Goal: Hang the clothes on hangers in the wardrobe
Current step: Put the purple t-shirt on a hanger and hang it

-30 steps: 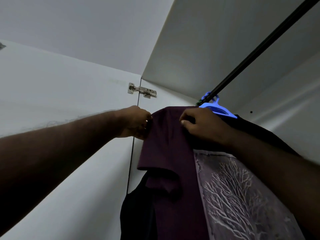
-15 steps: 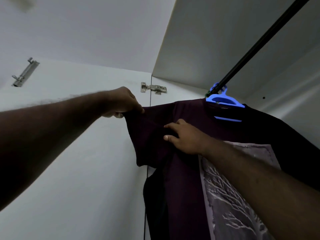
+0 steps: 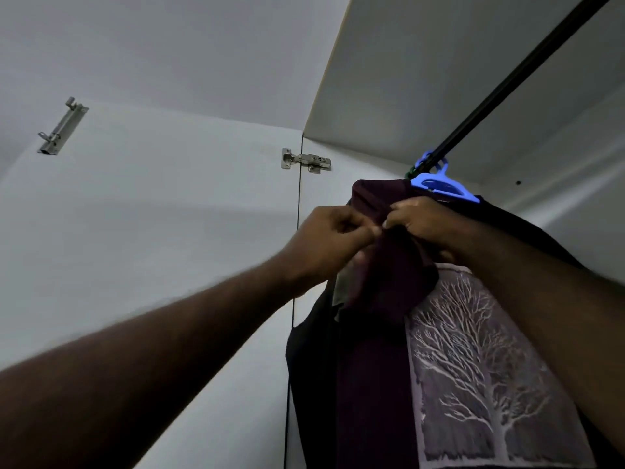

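Pinching shoulder fabric, left hand (image 3: 338, 231) and right hand (image 3: 424, 221) both gripped maroon shirt (image 3: 389, 275) | shirt hung lengthwise downward | blue hanger (image 3: 446, 191) lay up-right, nearer right hand

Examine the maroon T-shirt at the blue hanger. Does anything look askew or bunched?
The maroon T-shirt is bunched into folds at its shoulder beside the blue hanger, where the left hand and right hand pinch the fabric, not hanging flat.
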### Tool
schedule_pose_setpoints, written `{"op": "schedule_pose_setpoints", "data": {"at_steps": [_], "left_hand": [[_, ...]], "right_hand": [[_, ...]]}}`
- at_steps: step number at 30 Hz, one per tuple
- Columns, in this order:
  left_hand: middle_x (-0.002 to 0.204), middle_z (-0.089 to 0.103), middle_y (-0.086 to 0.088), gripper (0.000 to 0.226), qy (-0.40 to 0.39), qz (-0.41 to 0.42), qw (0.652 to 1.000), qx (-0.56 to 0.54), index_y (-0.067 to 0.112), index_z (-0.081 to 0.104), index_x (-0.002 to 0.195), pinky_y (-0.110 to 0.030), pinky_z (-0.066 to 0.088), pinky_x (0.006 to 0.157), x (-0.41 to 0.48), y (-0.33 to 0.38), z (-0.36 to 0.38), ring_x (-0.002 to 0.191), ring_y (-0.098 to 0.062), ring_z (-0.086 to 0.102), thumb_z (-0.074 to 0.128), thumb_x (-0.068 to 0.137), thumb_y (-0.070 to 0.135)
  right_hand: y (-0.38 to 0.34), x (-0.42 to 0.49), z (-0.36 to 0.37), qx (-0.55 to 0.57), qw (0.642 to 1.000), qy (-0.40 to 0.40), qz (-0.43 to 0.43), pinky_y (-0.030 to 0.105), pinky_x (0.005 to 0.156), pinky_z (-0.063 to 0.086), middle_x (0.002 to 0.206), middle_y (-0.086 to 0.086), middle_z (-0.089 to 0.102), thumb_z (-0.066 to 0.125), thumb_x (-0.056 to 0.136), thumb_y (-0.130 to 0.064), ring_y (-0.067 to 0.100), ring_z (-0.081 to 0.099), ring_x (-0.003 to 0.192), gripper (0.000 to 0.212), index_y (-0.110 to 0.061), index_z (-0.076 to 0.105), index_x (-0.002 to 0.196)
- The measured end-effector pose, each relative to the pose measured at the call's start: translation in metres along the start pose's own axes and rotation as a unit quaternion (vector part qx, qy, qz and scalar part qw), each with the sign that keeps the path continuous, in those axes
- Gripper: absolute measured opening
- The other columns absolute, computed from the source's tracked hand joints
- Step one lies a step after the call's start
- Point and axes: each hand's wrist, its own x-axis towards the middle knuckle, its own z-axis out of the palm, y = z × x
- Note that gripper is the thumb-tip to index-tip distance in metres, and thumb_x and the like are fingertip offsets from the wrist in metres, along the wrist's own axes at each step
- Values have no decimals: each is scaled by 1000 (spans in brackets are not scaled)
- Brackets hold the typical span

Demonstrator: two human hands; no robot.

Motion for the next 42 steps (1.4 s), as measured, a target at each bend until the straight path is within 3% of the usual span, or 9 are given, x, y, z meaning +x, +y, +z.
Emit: {"op": "schedule_pose_setpoints", "data": {"at_steps": [2,7,10,13,18,22,28,34,42], "left_hand": [[85,66,10,21,56,54,986,146,15,66,103,-19,47,64,-13,-20,-3,71,-5,63,68,87,28],[113,52,16,77,-46,32,936,346,30,39,132,-22,42,69,-52,-56,18,87,-5,56,63,73,73],[110,57,13,78,6,63,914,400,31,37,126,-27,42,68,-59,-53,43,87,-12,60,52,71,83],[114,59,5,52,24,71,893,444,25,36,129,-28,36,66,-55,-47,55,87,-19,60,50,90,56],[58,52,12,18,148,58,967,200,19,53,90,-17,31,49,-66,-68,52,49,-9,44,52,86,1],[57,53,10,36,157,23,985,72,21,59,80,-15,33,48,-76,-76,56,47,-5,43,47,85,-13],[54,55,-11,35,157,-99,978,-91,15,67,77,-26,40,48,-75,-80,51,49,-20,49,45,90,-8],[73,64,6,29,136,-86,971,175,19,66,66,-23,45,60,-70,-90,41,65,-7,61,63,88,37],[119,58,-5,39,32,197,890,411,19,65,91,-39,42,87,-10,-66,71,110,-24,56,41,84,48]], "right_hand": [[5,1,-14,-62,998,29,13,29,66,54,83,18,68,63,86,-1,26,63,75,12,7,65,93],[16,-1,-34,-170,985,34,7,38,80,57,95,13,70,61,95,-12,27,67,84,7,-11,67,91],[20,2,-33,-195,980,39,-27,29,68,48,85,5,66,57,100,-24,18,60,75,19,-15,63,84],[20,5,-27,-203,976,47,-59,28,64,43,75,3,59,54,102,-29,15,53,66,30,-9,63,81],[39,8,-34,-221,970,82,-55,27,68,38,78,7,59,57,100,-28,18,52,73,35,-6,61,72],[62,8,-24,-250,964,74,-53,29,57,32,61,3,47,60,98,-32,14,43,57,49,-14,41,56],[86,15,-20,-200,973,102,-58,28,62,39,58,-3,54,72,90,-30,11,49,56,40,-15,55,57],[104,2,-27,-224,971,78,-16,24,56,46,63,4,68,81,81,-20,10,60,54,24,-9,66,65],[127,-19,-82,-346,933,101,-6,29,66,49,67,0,69,79,80,-24,14,65,65,23,-8,68,68]]}}
